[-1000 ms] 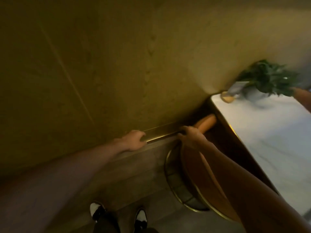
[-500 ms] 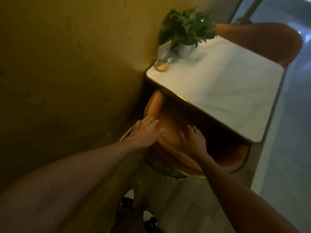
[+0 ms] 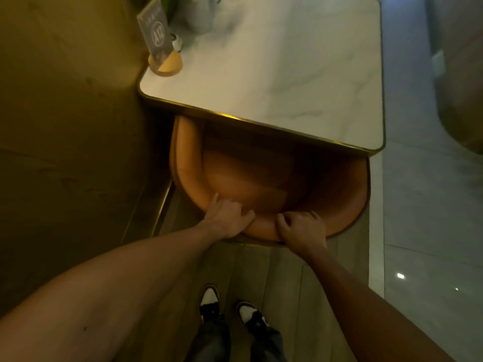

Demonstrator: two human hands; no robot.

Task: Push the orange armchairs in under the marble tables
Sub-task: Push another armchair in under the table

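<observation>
The left hand (image 3: pixel 226 218) rests over the rounded top of the armchair's (image 3: pixel 261 184) backrest, fingers lying loosely over the rim and thumb along its outer side. The right hand (image 3: pixel 300 229) curls over the same rim just beside it, gripping it.

The armchair's front part already sits under the near edge of the table (image 3: pixel 274 82); its back curve stands out towards the person. By my reading, this chair is nearly home, with perhaps a last short push left.

The chair's legs and base are hidden, so how much room remains under the table cannot be told. A sign (image 3: pixel 156 35) and a pot (image 3: pixel 198 14) stand at the table's far corner, the pot cut off at the top. Other chairs cannot be made out.
</observation>
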